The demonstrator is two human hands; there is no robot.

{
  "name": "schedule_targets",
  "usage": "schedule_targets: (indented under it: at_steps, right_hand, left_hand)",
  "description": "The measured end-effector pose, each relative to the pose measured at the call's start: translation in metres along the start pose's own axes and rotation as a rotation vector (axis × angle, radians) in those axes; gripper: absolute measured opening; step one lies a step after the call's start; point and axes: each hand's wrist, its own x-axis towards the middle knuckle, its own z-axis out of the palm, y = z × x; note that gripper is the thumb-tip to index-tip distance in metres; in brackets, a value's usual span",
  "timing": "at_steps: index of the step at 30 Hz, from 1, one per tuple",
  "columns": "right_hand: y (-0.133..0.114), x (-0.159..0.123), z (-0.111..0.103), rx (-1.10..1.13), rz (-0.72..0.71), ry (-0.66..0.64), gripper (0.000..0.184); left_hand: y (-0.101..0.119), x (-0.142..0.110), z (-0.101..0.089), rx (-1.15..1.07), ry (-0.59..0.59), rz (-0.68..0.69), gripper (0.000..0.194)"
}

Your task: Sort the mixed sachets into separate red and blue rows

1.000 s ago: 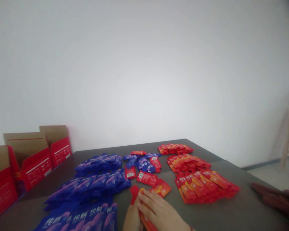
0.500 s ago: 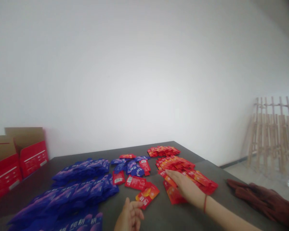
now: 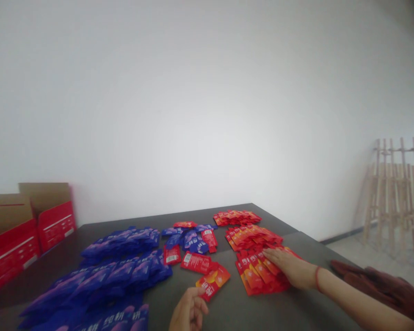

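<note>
My right hand point(image 3: 290, 267) lies flat with its fingers stretched out over the right side of a fanned row of red-orange sachets point(image 3: 257, 273). Part of that row is hidden beneath the palm. My left hand point(image 3: 189, 311) is at the bottom centre, its fingers loosely curled in and nothing visible in them. Just beyond its fingertips lies a loose red-orange sachet point(image 3: 214, 281), front side up; whether they touch I cannot tell. Another red sachet point(image 3: 196, 262) lies back side up behind it.
Overlapping blue sachets point(image 3: 100, 280) cover the left of the dark table point(image 3: 227, 312). A mixed heap of blue and red sachets point(image 3: 191, 240) sits mid-table. More red rows point(image 3: 251, 236) stand behind my right hand. Red cartons point(image 3: 57, 223) are left, brown cloth point(image 3: 382, 287) right, wooden racks point(image 3: 400, 193) beyond.
My right hand has moved right across the near red row, and its sachets now lie fanned in view. My left hand has shifted slightly, fingers still curled. The view has turned a little left.
</note>
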Motion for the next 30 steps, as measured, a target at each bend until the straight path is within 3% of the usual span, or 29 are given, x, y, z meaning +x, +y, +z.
schedule_targets:
  at_steps: [4, 8, 11, 14, 17, 19, 21, 24, 28, 30]
  right_hand:
    - [-0.016, 0.008, -0.009, -0.065, 0.024, -0.065, 0.074]
    - [-0.078, 0.034, -0.010, -0.114, -0.156, 0.084, 0.060]
    - [-0.137, 0.059, 0.011, -0.048, -0.333, 0.105, 0.060]
    - [-0.178, 0.078, 0.042, -0.066, -0.364, 0.082, 0.053]
    - [-0.194, 0.082, 0.063, -0.127, -0.286, 0.128, 0.031]
    - [-0.195, 0.077, 0.067, -0.100, -0.273, 0.161, 0.026]
    - [-0.195, 0.070, 0.066, 0.035, -0.282, 0.206, 0.024]
    - [-0.198, 0.066, 0.066, 0.433, -0.212, 0.206, 0.028]
    - [-0.207, 0.068, 0.081, 1.078, -0.155, -0.043, 0.043]
    - [-0.206, 0.067, 0.090, 1.279, -0.173, -0.209, 0.048]
  left_hand:
    - [0.010, -0.005, 0.000, 0.121, 0.169, 0.155, 0.059]
    - [0.016, -0.006, -0.002, 0.114, 0.191, 0.160, 0.052]
    - [0.014, -0.004, -0.004, 0.084, 0.208, 0.196, 0.051]
    - [0.008, -0.002, -0.008, 0.079, 0.217, 0.212, 0.048]
    - [0.000, 0.003, -0.012, 0.089, 0.214, 0.230, 0.049]
    - [-0.007, 0.006, -0.011, 0.077, 0.207, 0.243, 0.054]
    - [-0.011, 0.008, -0.009, 0.042, 0.240, 0.251, 0.064]
    - [-0.007, 0.008, -0.007, -0.066, 0.249, 0.207, 0.073]
    - [0.011, 0.003, -0.006, -0.074, 0.119, 0.069, 0.063]
    - [0.018, 0.000, -0.006, -0.111, 0.136, 0.028, 0.064]
